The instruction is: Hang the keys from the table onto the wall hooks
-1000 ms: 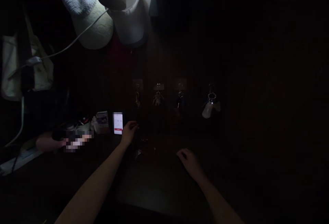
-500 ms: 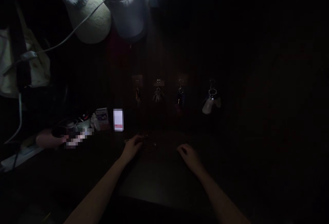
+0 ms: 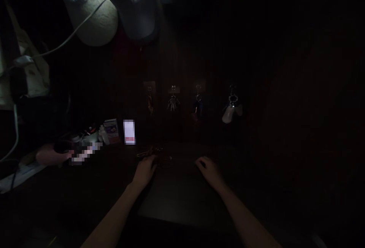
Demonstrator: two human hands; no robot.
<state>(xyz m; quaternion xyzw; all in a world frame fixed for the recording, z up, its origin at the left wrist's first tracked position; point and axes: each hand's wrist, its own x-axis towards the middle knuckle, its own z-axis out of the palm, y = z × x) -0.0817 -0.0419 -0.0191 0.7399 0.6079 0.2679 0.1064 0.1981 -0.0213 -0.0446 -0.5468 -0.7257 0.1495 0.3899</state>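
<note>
My left hand (image 3: 145,171) rests low over the dark tabletop (image 3: 176,195), fingers bent forward and thumb a little apart; nothing shows in it. Just beyond its fingertips lies a small cluster of thin, glinting pieces (image 3: 151,151), too dim to name. One more shiny bit (image 3: 170,158) sits to the right of that hand. My right hand (image 3: 210,172) lies on the table further right, with thumb and forefinger curled together around a small dark gap. No object is visible in its fingers.
Several sets of keys (image 3: 172,103) and a pale tag (image 3: 228,114) hang from wall hooks. A lit phone-like screen (image 3: 129,132) stands by a small box (image 3: 111,130). Left are a pink rounded item (image 3: 53,155) and a white cable (image 3: 71,35). Caps (image 3: 97,24) hang above.
My left hand has drawn back toward me, off the thin glinting pieces, which now show more. My right hand stays in place. The view has shifted slightly.
</note>
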